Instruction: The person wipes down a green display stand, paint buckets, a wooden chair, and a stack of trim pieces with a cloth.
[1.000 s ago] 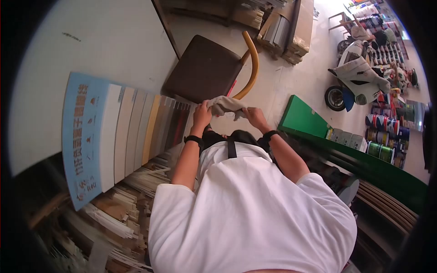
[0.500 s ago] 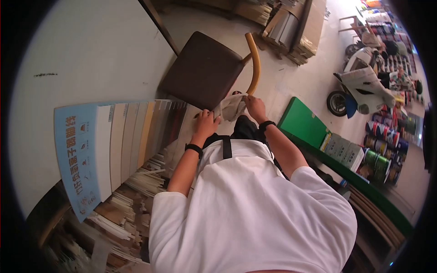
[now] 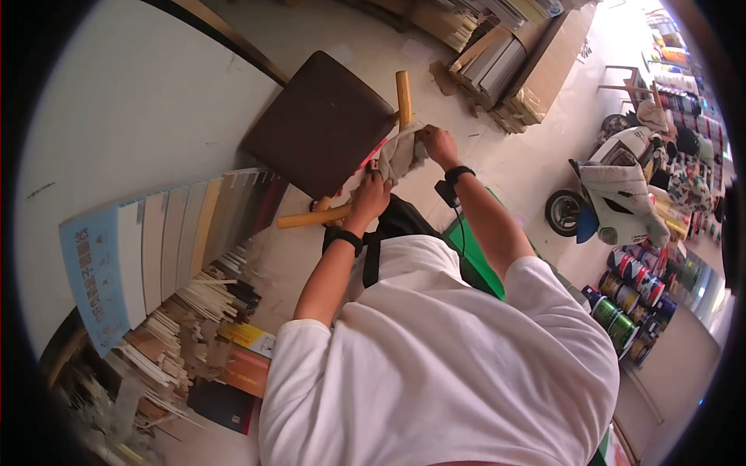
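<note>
A beige cloth (image 3: 402, 158) hangs bunched between my two hands, beside the near edge of a chair (image 3: 320, 124) with a dark brown square seat and yellow wooden arms. My right hand (image 3: 440, 147) pinches the cloth's upper right corner. At its lower left end, my left hand (image 3: 371, 196) has its fingers closed on the fabric, close to the seat's edge. Some of the left fingertips are hidden by the hand and cloth. I wear dark bands on both wrists.
On the left, a colour sample board (image 3: 97, 272) leans by a white panel (image 3: 148, 101), above bundled pale strips (image 3: 159, 330). Cardboard boxes (image 3: 548, 66) lie at the back. A white scooter (image 3: 622, 186) stands on the right near paint cans (image 3: 614, 322). Behind my right arm is a green board (image 3: 486, 268).
My view has shifted and turned, so the chair's second wooden arm now shows. The cloth has risen slightly and sits closer to the seat, still between both hands.
</note>
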`<act>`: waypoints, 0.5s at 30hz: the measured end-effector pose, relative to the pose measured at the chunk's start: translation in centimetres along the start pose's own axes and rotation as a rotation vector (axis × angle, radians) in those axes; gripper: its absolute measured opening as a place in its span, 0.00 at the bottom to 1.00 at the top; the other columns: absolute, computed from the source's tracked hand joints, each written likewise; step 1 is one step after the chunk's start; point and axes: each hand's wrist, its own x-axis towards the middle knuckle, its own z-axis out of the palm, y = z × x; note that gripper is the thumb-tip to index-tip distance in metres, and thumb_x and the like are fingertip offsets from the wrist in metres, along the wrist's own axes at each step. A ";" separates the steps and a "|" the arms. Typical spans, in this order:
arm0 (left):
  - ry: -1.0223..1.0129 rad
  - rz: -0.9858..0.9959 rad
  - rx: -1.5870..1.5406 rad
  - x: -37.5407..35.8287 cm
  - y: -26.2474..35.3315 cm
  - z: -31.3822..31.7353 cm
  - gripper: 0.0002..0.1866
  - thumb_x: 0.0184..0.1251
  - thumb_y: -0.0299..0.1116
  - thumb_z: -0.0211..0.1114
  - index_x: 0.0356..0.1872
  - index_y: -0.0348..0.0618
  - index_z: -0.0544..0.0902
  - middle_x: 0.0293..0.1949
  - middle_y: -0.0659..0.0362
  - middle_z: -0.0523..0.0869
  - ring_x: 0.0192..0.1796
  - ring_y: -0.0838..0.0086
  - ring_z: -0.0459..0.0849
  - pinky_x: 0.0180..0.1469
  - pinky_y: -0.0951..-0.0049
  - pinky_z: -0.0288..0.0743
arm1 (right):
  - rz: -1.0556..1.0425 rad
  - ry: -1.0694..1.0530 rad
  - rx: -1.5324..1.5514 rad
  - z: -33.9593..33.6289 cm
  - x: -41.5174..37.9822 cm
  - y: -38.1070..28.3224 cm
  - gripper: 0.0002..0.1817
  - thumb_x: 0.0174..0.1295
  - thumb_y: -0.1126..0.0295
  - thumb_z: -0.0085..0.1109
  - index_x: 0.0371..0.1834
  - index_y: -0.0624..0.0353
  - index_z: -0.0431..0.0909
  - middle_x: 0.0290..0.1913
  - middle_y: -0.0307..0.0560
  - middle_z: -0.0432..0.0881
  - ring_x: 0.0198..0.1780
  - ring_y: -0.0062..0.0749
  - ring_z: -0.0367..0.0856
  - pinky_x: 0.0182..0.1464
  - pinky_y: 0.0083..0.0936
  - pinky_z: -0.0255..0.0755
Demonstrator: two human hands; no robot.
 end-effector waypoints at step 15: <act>0.055 -0.086 -0.276 -4.0 -5.7 -1.0 0.27 0.76 0.51 0.49 0.58 0.36 0.78 0.58 0.38 0.79 0.63 0.44 0.75 0.64 0.53 0.69 | -0.127 -0.058 -0.010 3.2 -6.0 -1.9 0.31 0.60 0.63 0.57 0.63 0.69 0.61 0.61 0.73 0.71 0.63 0.65 0.72 0.62 0.49 0.69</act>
